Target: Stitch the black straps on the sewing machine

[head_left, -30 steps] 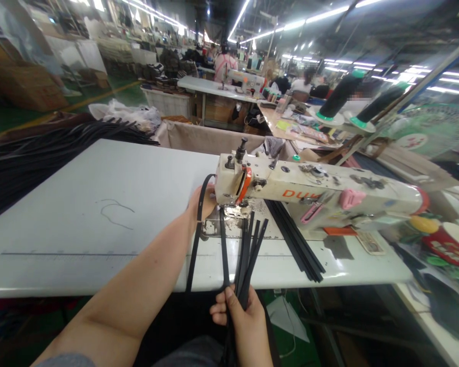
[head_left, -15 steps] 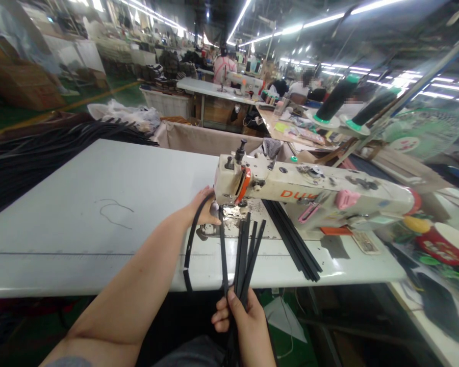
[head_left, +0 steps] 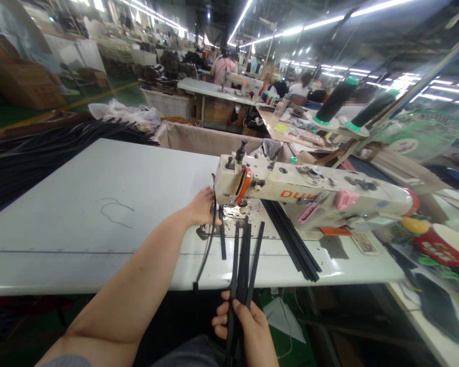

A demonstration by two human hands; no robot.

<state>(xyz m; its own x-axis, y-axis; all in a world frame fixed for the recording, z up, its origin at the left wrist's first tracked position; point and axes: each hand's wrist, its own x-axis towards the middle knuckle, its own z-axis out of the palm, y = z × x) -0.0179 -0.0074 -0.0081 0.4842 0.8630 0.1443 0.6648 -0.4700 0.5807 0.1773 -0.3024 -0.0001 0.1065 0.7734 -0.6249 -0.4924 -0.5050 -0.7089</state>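
My left hand (head_left: 203,208) is beside the needle area of the white sewing machine (head_left: 268,183), its fingers partly behind a black strip (head_left: 210,239) that hangs down to the table's front edge. A shorter black strip (head_left: 223,239) lies under the presser foot, its near end on the table. Below the front edge, my right hand (head_left: 243,318) is closed around a bundle of black strips (head_left: 244,260), their far ends fanned out towards the machine. More black strips (head_left: 294,244) lie under the machine arm.
The white table (head_left: 99,178) carries a loose thread (head_left: 117,205) at left. A heap of long black strips (head_left: 30,158) lies beyond its left edge. Thread cones (head_left: 336,102) stand at right, near a red-and-white bowl (head_left: 443,244). A person (head_left: 224,66) sits farther back.
The strip at my left hand has swung and straightened, its lower end now farther right. The strip under the foot no longer reaches my right hand, which has lowered slightly with the bundle.
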